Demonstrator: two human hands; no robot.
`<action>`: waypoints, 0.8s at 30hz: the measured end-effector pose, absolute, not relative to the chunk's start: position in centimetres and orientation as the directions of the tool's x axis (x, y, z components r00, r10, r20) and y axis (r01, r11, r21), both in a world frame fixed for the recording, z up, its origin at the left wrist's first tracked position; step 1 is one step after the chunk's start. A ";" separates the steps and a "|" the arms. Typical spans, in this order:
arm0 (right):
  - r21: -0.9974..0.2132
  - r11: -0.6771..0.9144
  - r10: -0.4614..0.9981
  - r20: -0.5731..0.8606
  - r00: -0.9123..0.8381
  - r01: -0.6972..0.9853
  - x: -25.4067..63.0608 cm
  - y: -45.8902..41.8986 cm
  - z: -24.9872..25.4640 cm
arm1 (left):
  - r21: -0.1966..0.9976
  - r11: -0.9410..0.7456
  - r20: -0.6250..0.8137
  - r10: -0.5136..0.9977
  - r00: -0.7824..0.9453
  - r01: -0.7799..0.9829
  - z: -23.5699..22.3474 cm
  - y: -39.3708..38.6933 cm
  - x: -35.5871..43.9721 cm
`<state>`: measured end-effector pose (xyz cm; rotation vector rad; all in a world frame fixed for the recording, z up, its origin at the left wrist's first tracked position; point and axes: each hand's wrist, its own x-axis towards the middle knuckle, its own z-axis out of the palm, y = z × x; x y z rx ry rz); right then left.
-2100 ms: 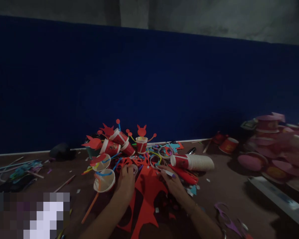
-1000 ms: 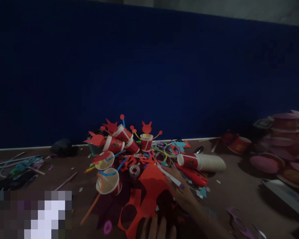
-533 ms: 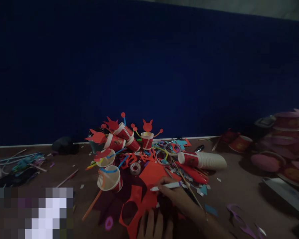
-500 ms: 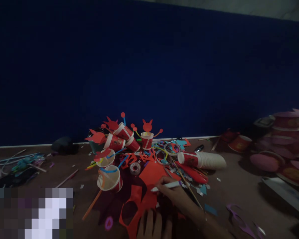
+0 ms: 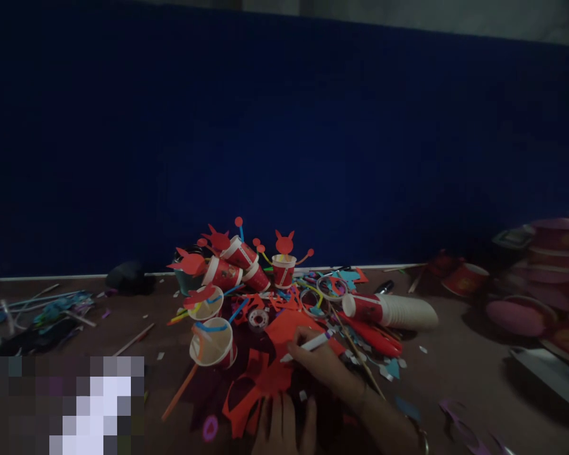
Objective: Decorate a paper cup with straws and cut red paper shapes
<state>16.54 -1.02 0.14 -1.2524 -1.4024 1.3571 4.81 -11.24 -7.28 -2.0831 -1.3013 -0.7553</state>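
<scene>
In my right hand (image 5: pixel 315 357) is a white marker (image 5: pixel 313 342), its tip pointing down-left onto red paper (image 5: pixel 268 379). My left hand (image 5: pixel 282 423) lies flat at the bottom edge, fingers stretched over the lower part of that paper. A cut-out hole shows in the paper to the left of my fingers. Another red sheet (image 5: pixel 289 328) lies just beyond my right hand. To the left stand two paper cups (image 5: pixel 213 344) with coloured straws in them. A roll of tape (image 5: pixel 258 320) sits between the cups and the red sheet.
Red cup figures (image 5: pixel 283 268) with paper heads are grouped near the blue partition (image 5: pixel 284 139). A stack of paper cups (image 5: pixel 393 311) lies on its side at the right. Purple scissors (image 5: pixel 459 426) lie front right. Paper scraps and straws (image 5: pixel 52 309) litter the table.
The marker is now tilted more steeply, its tip a little further left on the paper. The red paper under my hands has shifted and turned slightly. My left hand stays stretched on it.
</scene>
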 end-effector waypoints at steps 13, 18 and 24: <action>-0.961 -0.036 0.967 -0.103 -0.232 0.275 16.9 -1.1 -0.8 | -0.189 -0.361 0.705 0.597 0.382 0.913 -7.6 -11.5 4.8; -0.947 -0.019 0.959 -0.108 -0.261 0.321 16.9 -1.1 -0.4 | -0.217 -0.364 0.694 0.595 0.405 0.906 -7.6 -11.4 4.8; -0.916 -0.002 0.959 -0.116 -0.260 0.400 16.9 -1.1 -0.1 | -0.259 -0.349 0.708 0.565 0.423 0.900 -7.7 -11.1 5.0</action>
